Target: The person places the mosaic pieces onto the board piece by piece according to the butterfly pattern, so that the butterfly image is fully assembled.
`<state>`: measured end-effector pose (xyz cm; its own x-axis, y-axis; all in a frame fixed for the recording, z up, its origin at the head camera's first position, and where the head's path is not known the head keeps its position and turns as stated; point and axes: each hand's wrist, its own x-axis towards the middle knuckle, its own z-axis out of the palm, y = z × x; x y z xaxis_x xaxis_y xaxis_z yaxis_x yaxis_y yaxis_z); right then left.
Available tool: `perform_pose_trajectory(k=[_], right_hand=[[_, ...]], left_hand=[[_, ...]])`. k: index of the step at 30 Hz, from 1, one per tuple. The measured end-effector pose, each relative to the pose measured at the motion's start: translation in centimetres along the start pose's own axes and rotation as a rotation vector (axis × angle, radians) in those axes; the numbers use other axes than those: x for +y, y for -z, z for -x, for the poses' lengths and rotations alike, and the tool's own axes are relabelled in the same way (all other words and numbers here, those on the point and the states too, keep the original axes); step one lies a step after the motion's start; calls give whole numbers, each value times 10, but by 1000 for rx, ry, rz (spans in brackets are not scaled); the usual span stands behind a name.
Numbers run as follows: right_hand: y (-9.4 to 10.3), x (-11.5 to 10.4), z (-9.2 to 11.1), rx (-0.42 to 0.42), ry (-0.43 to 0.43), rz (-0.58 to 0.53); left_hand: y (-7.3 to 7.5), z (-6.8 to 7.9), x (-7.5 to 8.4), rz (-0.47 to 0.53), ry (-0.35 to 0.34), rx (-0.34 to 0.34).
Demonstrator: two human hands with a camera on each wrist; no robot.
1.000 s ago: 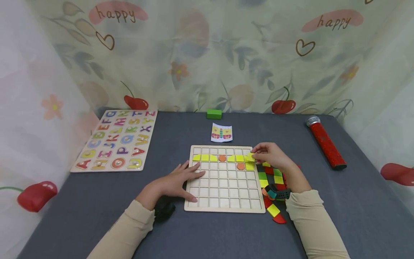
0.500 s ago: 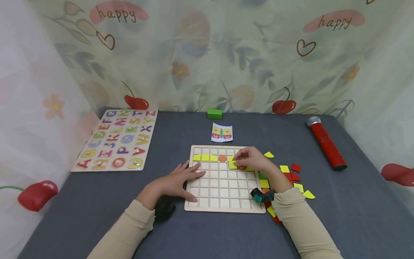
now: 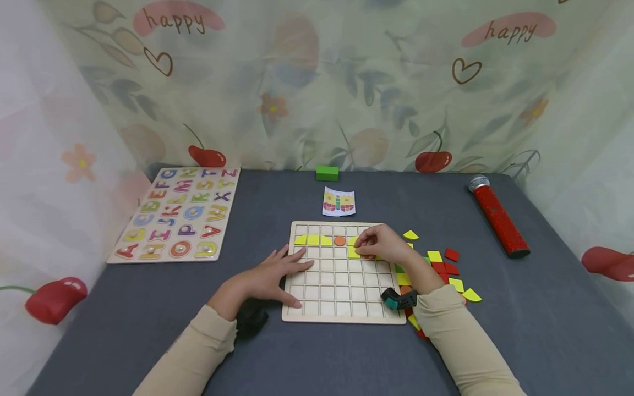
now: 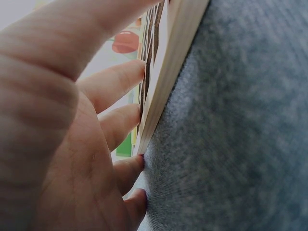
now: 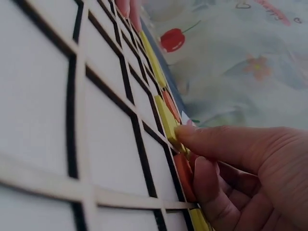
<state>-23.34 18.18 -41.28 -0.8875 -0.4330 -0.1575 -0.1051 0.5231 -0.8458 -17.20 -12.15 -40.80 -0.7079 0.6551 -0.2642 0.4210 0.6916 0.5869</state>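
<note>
A wooden grid board (image 3: 342, 280) lies flat on the table. My left hand (image 3: 269, 279) rests on its left edge, fingers spread and straight. With thumb and fingers, my right hand (image 3: 383, 245) pinches a yellow square tile (image 3: 353, 252) at a cell in the third row; the right wrist view shows this yellow tile (image 5: 166, 118) tilted against the grid. Beside it an orange disc (image 5: 184, 177) sits in a cell, partly behind the fingers. Yellow tiles (image 3: 313, 240) and another orange disc (image 3: 339, 240) fill cells of the second row. My right hand covers that row's right part.
Loose red, yellow and green tiles (image 3: 438, 267) lie right of the board, partly under my right forearm. Behind the board are a butterfly picture card (image 3: 339, 201) and a green block (image 3: 327, 174). An alphabet board (image 3: 173, 214) lies left, a red microphone (image 3: 497, 217) right.
My right hand has carried the yellow tile leftward from the board's right edge to the third-row cell, then stayed nearly still there. My left hand has not moved.
</note>
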Motion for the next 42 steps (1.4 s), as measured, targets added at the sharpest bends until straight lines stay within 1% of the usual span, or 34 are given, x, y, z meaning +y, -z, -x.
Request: perform_pose_trajectory(k=[3, 7, 11, 17, 20, 28, 35, 38, 42], right_hand=[[4, 1, 3, -2, -20, -11], [13, 6, 10, 7, -34, 3], [24, 10, 20, 24, -69, 40], [42, 19, 39, 2, -135, 38], [47, 26, 48, -4, -146, 43], [49, 41, 63, -19, -122, 62], [44, 38, 70, -17, -93, 127], [42, 36, 70, -27, -81, 128], [45, 36, 69, -44, -107, 87]], left_hand=[[0, -1, 0, -1, 1, 0], [0, 0, 1, 4, -3, 0], [0, 0, 2, 4, -11, 1], [0, 1, 1, -6, -11, 3], [0, 1, 0, -8, -7, 3], [-2, 1, -1, -14, 3, 8], [-2, 1, 0, -6, -6, 11], [-2, 2, 0, -3, -5, 9], [-1, 3, 1, 2, -9, 7]])
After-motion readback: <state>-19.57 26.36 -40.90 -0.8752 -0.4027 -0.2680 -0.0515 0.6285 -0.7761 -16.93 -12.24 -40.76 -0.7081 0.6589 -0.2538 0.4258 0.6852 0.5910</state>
